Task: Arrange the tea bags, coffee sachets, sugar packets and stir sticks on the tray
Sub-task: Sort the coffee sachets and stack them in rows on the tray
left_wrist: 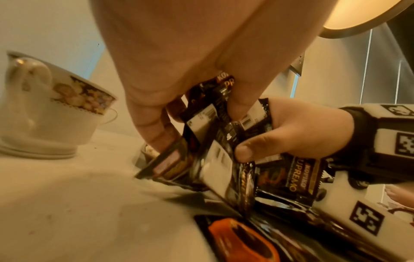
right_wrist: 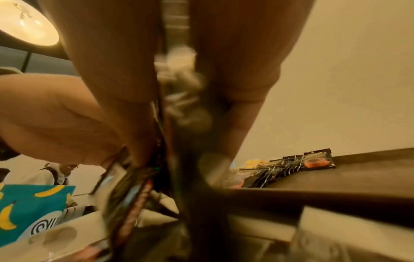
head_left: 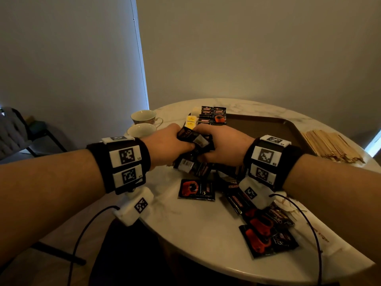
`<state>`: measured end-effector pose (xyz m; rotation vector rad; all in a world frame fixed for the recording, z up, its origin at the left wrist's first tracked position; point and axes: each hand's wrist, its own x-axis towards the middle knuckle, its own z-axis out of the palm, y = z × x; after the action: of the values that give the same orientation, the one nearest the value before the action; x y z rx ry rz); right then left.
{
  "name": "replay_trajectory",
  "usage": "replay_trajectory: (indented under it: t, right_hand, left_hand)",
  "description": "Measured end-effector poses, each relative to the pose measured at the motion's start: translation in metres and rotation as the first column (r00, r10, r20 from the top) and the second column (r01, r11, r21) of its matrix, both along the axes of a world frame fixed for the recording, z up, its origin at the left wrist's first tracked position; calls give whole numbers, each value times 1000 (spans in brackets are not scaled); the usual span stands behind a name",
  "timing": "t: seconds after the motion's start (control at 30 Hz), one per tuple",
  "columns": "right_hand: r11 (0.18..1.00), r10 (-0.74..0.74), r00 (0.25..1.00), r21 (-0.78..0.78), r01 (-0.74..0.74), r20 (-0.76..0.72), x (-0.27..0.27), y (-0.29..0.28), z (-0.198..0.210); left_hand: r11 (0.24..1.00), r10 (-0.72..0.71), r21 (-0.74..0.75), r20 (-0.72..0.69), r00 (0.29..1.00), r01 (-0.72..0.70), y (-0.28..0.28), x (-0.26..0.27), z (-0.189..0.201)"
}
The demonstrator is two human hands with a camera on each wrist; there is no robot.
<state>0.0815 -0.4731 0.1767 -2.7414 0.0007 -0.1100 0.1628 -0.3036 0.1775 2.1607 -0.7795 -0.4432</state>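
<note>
Black coffee sachets [head_left: 194,139] bunched upright; brown tray [head_left: 274,129] behind.

A round white marble-patterned desk [head_left: 257,112] stands under the hands, against a plain grey wall [head_left: 247,48] beyond them. Left of the hands hangs a pale vertical blind [head_left: 142,58], bright along its edge. Farther left a dark chair [head_left: 22,129] stands on the brownish floor [head_left: 41,234]. A lit round ceiling lamp [left_wrist: 358,14] glows overhead.

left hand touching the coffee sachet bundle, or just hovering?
Touching. The left wrist view shows the left hand with fingers curled around the coffee sachet bundle; the right hand grips it too.
</note>
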Motion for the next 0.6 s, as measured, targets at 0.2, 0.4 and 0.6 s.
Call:
replay_trajectory:
  t: [0.2,0.4,0.6]
  right_hand:
    - [1000,8,999,-27,-7,39,5,-8,-3]
    - [992,-73,995,104,65,70,11,-22,1]
    - [884,-229,961,445,140,152,15,-34,11]
  left_hand:
    - [999,48,23,-143,989,-46,-14,-2,-7]
    - [998,49,57,-137,989,-41,-10,8,-1]
    - [996,78,-19,-210,974,-84,-12,9,-8]
